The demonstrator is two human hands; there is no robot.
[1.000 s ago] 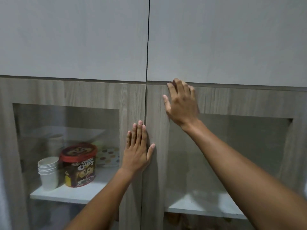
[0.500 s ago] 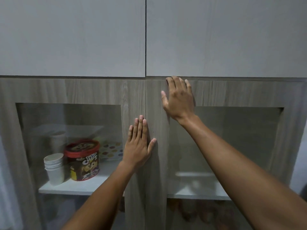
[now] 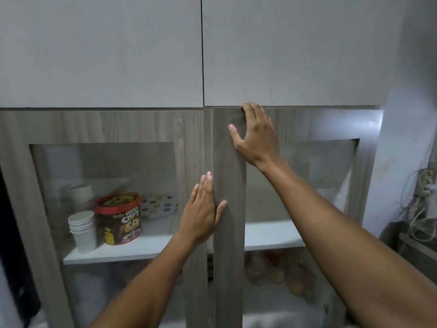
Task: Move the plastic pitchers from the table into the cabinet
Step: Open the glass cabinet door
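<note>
A wood-grain cabinet with two glass-paned doors fills the view. My right hand [image 3: 256, 136] grips the top edge of the right door [image 3: 228, 209], fingertips hooked over it, and this door stands slightly ajar with a dark gap beside it. My left hand [image 3: 201, 210] lies flat on the inner stile of the left door [image 3: 113, 125], its thumb on the right door's edge. No plastic pitcher and no table are in view.
Behind the left glass, a shelf [image 3: 123, 253] carries stacked paper cups [image 3: 82, 229], a red Choco Chips tub [image 3: 120, 218] and a dotted plate [image 3: 159, 205]. Plain grey upper doors [image 3: 101, 50] hang above. Tangled cables [image 3: 418, 209] sit at the right wall.
The right door has swung out a little from shut, opening a gap at the centre. My right hand's fingers have curled over its top edge. The view has pulled back.
</note>
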